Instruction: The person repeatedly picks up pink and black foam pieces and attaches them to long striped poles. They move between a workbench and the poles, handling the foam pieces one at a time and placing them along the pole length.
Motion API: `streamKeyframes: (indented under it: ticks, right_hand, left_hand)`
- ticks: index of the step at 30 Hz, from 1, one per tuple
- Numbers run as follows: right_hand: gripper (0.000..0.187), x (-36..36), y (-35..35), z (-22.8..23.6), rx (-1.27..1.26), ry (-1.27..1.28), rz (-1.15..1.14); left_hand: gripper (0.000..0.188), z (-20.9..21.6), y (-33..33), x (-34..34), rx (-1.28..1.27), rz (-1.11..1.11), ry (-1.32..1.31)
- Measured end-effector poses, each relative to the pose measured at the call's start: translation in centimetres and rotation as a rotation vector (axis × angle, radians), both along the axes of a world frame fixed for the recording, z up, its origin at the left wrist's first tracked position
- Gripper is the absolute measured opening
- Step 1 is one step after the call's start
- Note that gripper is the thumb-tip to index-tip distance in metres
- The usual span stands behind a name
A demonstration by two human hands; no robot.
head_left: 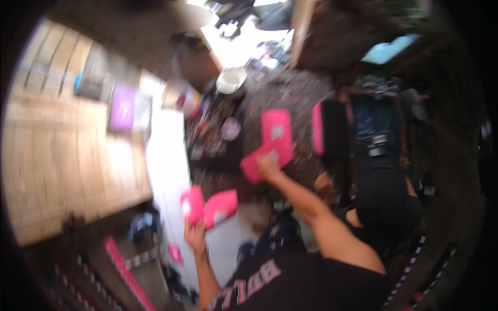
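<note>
My left hand (196,236) is closed on the lower ends of two flat pink pieces, which spread apart like a V. Each of these pink pieces (222,205) bears a whitish patch; blur hides what kind of thing they are. Farther forward and to the right, my right hand (267,165) grips a similar flat pink piece (253,165). Another upright pink piece (276,127) with a pale patch overlaps it just beyond. I cannot tell whether my right hand holds that one too.
A long white surface (168,140) runs along a pale wooden platform (78,160), where a purple box (122,109) sits. A white bucket (231,80) stands ahead. At right, a person in black (389,197) is close to a dark block with a pink side (332,127).
</note>
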State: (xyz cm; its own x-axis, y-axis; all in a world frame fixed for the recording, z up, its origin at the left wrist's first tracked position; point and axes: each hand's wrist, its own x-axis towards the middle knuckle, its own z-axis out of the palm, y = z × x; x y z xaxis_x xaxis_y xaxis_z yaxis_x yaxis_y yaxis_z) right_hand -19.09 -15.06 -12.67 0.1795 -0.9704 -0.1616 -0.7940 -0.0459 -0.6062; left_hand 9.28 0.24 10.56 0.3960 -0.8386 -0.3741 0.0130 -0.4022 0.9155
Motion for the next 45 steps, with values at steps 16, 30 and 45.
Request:
streamKeyframes:
  ticks: [16, 30, 45]
  right_hand:
    - [0.018, -0.5, -4.5, 1.9, -0.103, 0.338, 0.199]
    - [0.016, -1.3, 15.2, 10.2, -0.054, -0.229, -0.417]
    - [0.015, 9.2, 44.7, 10.6, -0.528, -0.542, -1.496]
  left_hand:
    - [0.058, 0.6, -0.4, 3.1, -0.031, -0.024, -0.286]
    - [0.078, -0.6, -3.9, 6.6, -0.323, -0.335, 0.172]
    - [0.076, 0.9, 1.1, 8.7, -0.271, -0.752, 0.289]
